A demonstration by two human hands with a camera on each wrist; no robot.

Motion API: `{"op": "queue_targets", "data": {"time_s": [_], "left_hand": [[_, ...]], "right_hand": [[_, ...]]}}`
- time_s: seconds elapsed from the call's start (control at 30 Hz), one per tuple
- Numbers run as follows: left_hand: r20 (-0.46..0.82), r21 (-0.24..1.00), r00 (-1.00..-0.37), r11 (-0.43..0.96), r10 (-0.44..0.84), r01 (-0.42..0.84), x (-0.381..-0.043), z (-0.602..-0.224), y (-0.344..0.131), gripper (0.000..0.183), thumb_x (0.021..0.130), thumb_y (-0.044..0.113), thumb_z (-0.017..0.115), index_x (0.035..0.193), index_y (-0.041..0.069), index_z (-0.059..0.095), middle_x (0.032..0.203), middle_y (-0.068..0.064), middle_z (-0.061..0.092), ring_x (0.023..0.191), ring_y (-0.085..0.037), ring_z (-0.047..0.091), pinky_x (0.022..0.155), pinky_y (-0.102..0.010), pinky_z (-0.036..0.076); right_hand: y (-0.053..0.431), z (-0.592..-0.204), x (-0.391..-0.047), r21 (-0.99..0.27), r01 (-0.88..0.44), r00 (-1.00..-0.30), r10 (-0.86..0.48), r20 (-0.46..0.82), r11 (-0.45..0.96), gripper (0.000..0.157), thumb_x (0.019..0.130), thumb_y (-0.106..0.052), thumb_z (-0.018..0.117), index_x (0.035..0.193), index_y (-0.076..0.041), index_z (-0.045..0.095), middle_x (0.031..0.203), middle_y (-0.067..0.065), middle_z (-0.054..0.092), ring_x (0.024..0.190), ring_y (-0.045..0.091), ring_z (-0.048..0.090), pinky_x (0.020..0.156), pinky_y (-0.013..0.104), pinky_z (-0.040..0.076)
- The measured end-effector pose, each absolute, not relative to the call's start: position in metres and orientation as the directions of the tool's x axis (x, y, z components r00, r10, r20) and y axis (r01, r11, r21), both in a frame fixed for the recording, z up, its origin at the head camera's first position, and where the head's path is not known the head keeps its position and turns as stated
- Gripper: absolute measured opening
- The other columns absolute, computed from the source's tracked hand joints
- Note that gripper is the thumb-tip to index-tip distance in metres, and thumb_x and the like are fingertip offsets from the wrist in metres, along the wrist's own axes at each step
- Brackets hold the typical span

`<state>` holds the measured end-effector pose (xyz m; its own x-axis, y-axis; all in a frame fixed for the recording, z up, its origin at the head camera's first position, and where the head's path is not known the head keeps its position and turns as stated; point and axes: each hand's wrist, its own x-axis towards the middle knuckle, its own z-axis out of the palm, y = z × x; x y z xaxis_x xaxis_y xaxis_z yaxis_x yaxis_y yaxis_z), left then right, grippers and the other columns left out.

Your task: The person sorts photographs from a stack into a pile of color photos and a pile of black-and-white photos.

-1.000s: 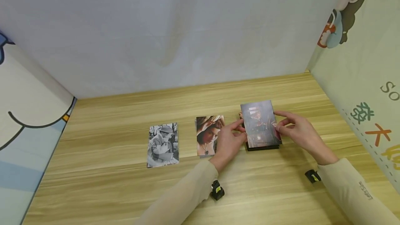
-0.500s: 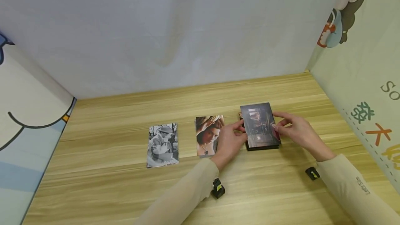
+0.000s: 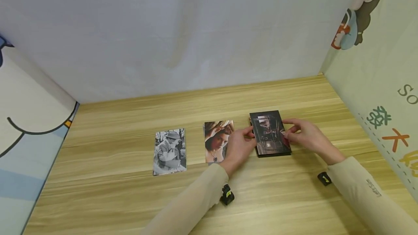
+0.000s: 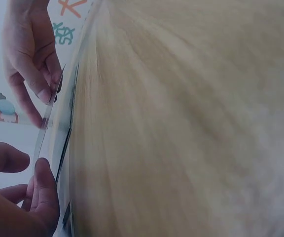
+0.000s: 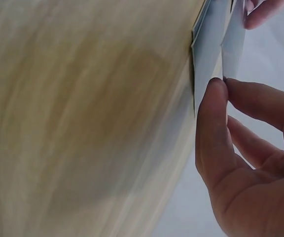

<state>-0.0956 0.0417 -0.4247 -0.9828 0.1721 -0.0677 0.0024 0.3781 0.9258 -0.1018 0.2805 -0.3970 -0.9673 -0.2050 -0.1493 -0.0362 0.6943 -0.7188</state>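
A dark photo card [image 3: 268, 133] with a dim interior scene is held at both sides, just over a stack of photo cards [image 5: 207, 54]. My right hand [image 3: 305, 137] pinches its right edge between thumb and fingers. At its left edge, my left hand [image 3: 239, 149] has the card between thumb and fingertips. The right wrist view shows the held card [image 5: 234, 42] standing slightly apart from the stack. Left of my left hand lies a colour portrait photo [image 3: 216, 142], partly covered by that hand. Farther left is a black-and-white photo [image 3: 169, 151] of a person in a hat.
The wood-grain table [image 3: 114, 155] carries all the photos. A pale curtain [image 3: 196, 46] closes off the back. Printed panels stand at the left [image 3: 32, 93] and right [image 3: 369, 82]. Black wrist devices [image 3: 227, 195] hang below both sleeves.
The dark photo card has come down and tilted flatter toward the stack, its glare fading so the picture shows. My right hand lowered with it and shifted slightly left; my left hand barely moved.
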Motion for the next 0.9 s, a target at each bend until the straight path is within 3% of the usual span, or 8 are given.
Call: {"op": "queue_targets", "data": {"time_s": [0.4,0.7,0.9], "left_hand": [[-0.085,0.893,-0.977,0.45,0.194,0.012,-0.101,-0.428,0.041,0.052,0.081,0.0,0.069,0.134,0.0,0.068,0.096,0.001,0.074,0.08,-0.004,0.065,0.072,-0.018,0.053],[-0.098,0.864,-0.966,0.501,0.24,0.036,-0.105,-0.427,0.041,0.052,0.081,0.003,0.069,0.133,0.002,0.069,0.092,0.003,0.07,0.074,-0.004,0.054,0.067,-0.018,0.045],[-0.127,0.836,-0.956,0.548,0.263,0.04,-0.107,-0.425,0.04,0.052,0.084,0.006,0.069,0.136,0.003,0.068,0.093,0.005,0.07,0.078,-0.005,0.055,0.073,-0.019,0.046]], "right_hand": [[0.279,-0.4,-0.105,-0.673,-0.054,-0.966,-0.208,-0.151,0.737,0.053,0.092,-0.003,0.065,0.143,0.009,0.054,0.098,0.016,0.074,0.079,0.017,0.063,0.066,0.031,0.051],[0.282,-0.403,-0.106,-0.645,-0.079,-0.966,-0.219,-0.139,0.76,0.053,0.091,-0.004,0.067,0.141,0.009,0.055,0.096,0.016,0.074,0.078,0.017,0.061,0.066,0.032,0.049],[0.283,-0.404,-0.107,-0.641,-0.082,-0.964,-0.224,-0.143,0.763,0.052,0.091,-0.003,0.068,0.14,0.009,0.055,0.095,0.015,0.073,0.078,0.018,0.061,0.066,0.033,0.049]]}}
